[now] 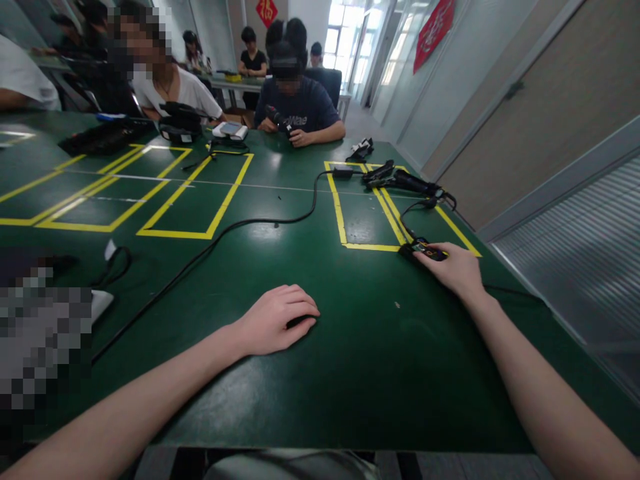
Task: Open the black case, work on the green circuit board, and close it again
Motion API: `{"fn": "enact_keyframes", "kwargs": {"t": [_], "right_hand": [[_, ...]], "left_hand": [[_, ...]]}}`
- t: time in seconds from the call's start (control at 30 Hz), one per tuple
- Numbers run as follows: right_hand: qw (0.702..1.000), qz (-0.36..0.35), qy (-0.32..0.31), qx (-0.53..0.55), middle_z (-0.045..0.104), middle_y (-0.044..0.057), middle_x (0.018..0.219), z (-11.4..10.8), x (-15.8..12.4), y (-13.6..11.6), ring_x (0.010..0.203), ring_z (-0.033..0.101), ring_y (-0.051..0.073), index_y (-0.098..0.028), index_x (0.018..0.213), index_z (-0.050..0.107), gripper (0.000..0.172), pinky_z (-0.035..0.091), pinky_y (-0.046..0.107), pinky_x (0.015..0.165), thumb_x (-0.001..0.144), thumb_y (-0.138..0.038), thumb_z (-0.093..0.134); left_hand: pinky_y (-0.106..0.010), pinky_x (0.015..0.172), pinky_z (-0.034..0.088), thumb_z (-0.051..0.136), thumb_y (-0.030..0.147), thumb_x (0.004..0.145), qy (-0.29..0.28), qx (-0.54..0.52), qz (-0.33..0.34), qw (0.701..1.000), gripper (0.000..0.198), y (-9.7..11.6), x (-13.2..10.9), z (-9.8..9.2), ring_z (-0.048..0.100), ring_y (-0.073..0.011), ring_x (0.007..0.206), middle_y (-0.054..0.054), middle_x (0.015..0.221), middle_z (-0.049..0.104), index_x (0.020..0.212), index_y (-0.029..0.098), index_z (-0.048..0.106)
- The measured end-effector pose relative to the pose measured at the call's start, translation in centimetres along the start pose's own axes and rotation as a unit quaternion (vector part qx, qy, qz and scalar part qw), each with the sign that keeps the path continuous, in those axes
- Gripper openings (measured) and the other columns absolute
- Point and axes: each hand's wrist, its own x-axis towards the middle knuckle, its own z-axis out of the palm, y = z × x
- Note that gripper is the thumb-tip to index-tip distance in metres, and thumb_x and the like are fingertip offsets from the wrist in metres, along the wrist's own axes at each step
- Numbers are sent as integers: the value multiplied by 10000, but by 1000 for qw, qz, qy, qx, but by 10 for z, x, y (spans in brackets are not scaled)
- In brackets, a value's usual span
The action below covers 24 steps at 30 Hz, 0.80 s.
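My left hand [280, 320] rests palm down on the green table [350, 373], its fingers loosely curved and the thumb apart, with nothing seen in it. Further right, my right hand [453, 267] is closed on a small black device [429, 251] with yellow and coloured markings. The device lies at the near edge of the taped rectangles, partly covered by my fingers. From its far side a thin black cord [406, 217] loops toward a black bundle of gear [400, 179] behind it.
A long black cable [230, 227] crosses the table to a small black box [343, 173]. Yellow tape rectangles [175, 235] mark the surface. Across the table a person [299, 100] handles a dark tool-like object [279, 120]. Blurred items lie at far left.
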Motion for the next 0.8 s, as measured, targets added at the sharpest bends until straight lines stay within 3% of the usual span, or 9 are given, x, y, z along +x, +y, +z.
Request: {"fn": "enact_keyframes", "kwargs": {"t": [0.1,0.17,0.3,0.37,0.47,0.63,0.8], "right_hand": [[994,-92,-55,11,766,100,934,8,-18,-39,867,723,319,-207,931,768,293,565,418,754,788,-463,756],[973,-196,-100,66,769,84,944,13,-38,-70,847,736,289,-213,974,767,255,584,397,748,831,-423,745],[878,-403,-219,137,756,65,995,17,-86,-124,851,746,210,-209,1117,737,239,585,303,734,902,-312,730],[843,-456,-248,136,743,53,984,17,-103,-138,784,733,170,-203,1147,722,250,552,257,655,916,-297,719],[832,-486,-234,132,736,62,984,16,-114,-143,747,725,163,-178,1171,704,272,521,250,593,937,-316,697],[838,-487,-192,156,755,83,1014,15,-112,-139,791,740,171,-173,1231,664,294,550,259,626,1014,-364,609],[841,-488,-163,167,759,98,1022,14,-115,-141,832,743,197,-191,1241,682,306,584,288,676,1009,-384,629]], "left_hand": [[-364,914,563,556,234,1040,0,1,-5,1000,188,0,0,0,717,-211,1018,-73,1085,776,1091,189,732],[-363,924,567,552,233,1041,8,2,-6,1000,199,0,0,-1,714,-212,1040,-80,1122,768,1140,197,721],[-380,918,569,626,328,1008,55,9,11,998,267,4,0,-3,694,-235,1060,-119,1183,731,1228,193,691],[-382,875,561,703,440,956,62,13,26,998,332,6,0,-2,688,-242,997,-114,1113,729,1168,185,702],[-372,828,537,751,504,915,46,21,24,998,363,8,-1,1,679,-235,926,-90,1023,726,1071,180,702],[-387,887,544,722,426,934,8,40,-37,998,393,8,-3,4,674,-247,1000,-95,1113,713,1253,203,665],[-445,965,550,759,474,890,8,59,-64,996,510,5,-5,2,662,-292,1110,-126,1240,684,1319,220,653]]}}
